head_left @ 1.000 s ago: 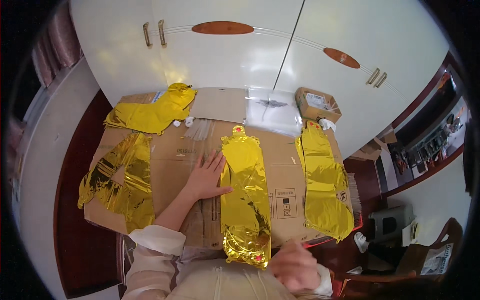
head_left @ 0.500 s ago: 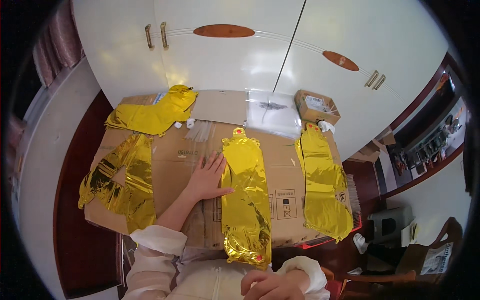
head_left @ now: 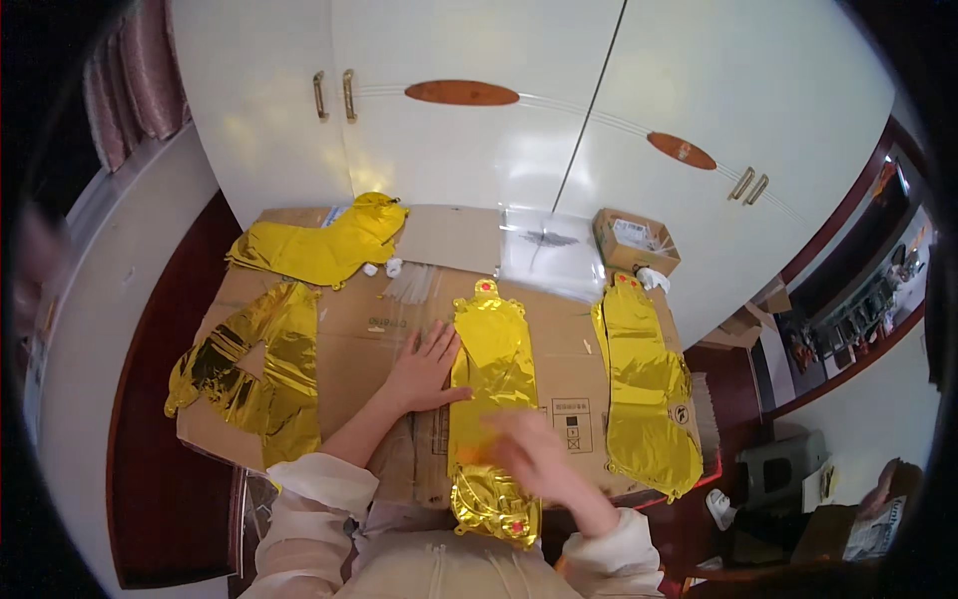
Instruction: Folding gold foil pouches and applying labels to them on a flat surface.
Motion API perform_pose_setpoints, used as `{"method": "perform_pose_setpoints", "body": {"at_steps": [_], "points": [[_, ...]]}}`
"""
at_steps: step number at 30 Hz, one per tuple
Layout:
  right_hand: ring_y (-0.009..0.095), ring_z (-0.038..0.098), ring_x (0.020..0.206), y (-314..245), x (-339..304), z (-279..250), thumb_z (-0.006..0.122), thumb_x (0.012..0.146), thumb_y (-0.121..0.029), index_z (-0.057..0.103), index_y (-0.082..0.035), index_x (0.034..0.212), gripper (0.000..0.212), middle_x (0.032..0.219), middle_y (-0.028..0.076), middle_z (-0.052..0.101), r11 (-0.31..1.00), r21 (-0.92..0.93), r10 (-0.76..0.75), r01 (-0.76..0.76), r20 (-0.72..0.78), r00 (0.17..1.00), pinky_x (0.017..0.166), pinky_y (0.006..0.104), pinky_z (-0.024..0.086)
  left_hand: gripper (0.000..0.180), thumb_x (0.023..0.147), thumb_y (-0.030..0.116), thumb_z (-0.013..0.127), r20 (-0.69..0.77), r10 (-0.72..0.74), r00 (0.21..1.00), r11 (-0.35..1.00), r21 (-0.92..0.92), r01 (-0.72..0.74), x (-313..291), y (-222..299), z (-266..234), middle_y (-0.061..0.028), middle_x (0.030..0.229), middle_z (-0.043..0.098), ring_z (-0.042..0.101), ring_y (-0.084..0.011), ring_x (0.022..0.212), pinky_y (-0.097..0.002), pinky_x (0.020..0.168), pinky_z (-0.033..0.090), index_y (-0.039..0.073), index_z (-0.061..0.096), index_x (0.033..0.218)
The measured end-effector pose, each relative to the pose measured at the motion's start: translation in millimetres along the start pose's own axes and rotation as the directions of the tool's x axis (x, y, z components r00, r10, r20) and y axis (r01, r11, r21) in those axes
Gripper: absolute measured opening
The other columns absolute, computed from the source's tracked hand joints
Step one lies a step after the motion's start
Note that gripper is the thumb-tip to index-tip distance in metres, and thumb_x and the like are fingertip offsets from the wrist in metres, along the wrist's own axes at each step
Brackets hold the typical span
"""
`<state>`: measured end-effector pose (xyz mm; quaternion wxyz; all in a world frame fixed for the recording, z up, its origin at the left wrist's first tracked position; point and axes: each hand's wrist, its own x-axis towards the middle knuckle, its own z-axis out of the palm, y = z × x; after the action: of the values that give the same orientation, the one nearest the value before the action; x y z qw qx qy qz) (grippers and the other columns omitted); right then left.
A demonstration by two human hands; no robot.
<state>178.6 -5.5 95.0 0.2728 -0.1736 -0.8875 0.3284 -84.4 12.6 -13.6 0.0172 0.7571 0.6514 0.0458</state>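
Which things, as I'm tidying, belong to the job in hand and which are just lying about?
In the job:
middle gold foil piece, left hand at its edge, right hand over it
cardboard beneath it
likely the other three foil pieces

Seemingly lying about:
small open box
white shoe
grey container

The central foil sheet (head_left: 494,349) shows a glossy, creased metallic finish; the left foil sheet (head_left: 291,369) is mirror-like and crumpled. The cardboard (head_left: 349,369) is matt, the far plastic film (head_left: 554,260) clear and shiny. Far cabinet doors (head_left: 469,150) appear glossy, with metal handles (head_left: 348,94); the near sleeves (head_left: 319,491) are thin cloth.
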Motion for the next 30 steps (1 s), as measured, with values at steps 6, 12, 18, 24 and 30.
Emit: {"method": "perform_pose_setpoints", "body": {"at_steps": [6,12,18,24,30], "points": [[0.037,0.058,0.11,95,6,6,0.062,0.086,-0.01,0.061,-0.005,0.122,0.036,0.119,0.017,0.063,0.965,-0.24,0.066,-0.111,-0.188,0.98,0.097,0.0452,0.045,0.093,0.089,0.071,0.043,-0.059,0.038,0.998,0.999,-0.015,-0.039,0,0,1,-0.0176,0.159,0.022,0.015,-0.0338,0.149,-0.0594,0.115,0.017,0.0,0.031,0.148],[0.034,0.056,0.116,87,7,10,0.063,0.087,-0.015,0.062,-0.006,0.121,0.035,0.122,0.014,0.062,0.937,-0.349,-0.008,-0.018,-0.073,0.997,0.1,0.0453,0.043,0.07,0.092,0.049,0.052,-0.236,0.002,0.972,0.983,-0.177,-0.045,17,-17,-5,-0.0178,0.15,0.036,0.027,-0.0331,0.144,-0.0558,0.112,0.027,0.0,0.042,0.14],[0.034,0.056,0.118,142,-1,23,0.062,0.088,-0.012,0.066,-0.006,0.116,0.029,0.12,0.015,0.064,0.985,-0.155,0.036,-0.08,-0.264,0.964,0.102,0.0453,0.041,0.038,0.086,0.024,0.061,-0.335,0.115,0.935,0.993,0.03,-0.112,128,-82,-28,-0.0137,0.124,0.059,0.053,-0.0291,0.123,-0.0436,0.099,0.045,0.002,0.06,0.116],[0.033,0.057,0.115,147,-8,23,0.062,0.087,-0.007,0.066,-0.005,0.116,0.029,0.118,0.015,0.065,0.976,0.099,0.218,-0.195,-0.418,0.882,0.1,0.0406,0.043,0.022,0.085,0.022,0.059,-0.272,0.137,0.952,0.97,0.231,-0.074,190,-109,-10,-0.01,0.11,0.068,0.065,-0.0271,0.103,-0.0394,0.084,0.053,0.006,0.067,0.098],[0.031,0.059,0.108,144,-6,23,0.063,0.087,-0.007,0.066,-0.006,0.116,0.029,0.115,0.015,0.065,0.975,0.105,0.22,-0.194,-0.43,0.876,0.094,0.0382,0.045,0.02,0.085,0.017,0.055,-0.082,0.215,0.973,0.934,0.309,-0.181,201,-116,-12,-0.0125,0.089,0.071,0.07,-0.0304,0.085,-0.0422,0.073,0.056,0.007,0.071,0.091]]}}
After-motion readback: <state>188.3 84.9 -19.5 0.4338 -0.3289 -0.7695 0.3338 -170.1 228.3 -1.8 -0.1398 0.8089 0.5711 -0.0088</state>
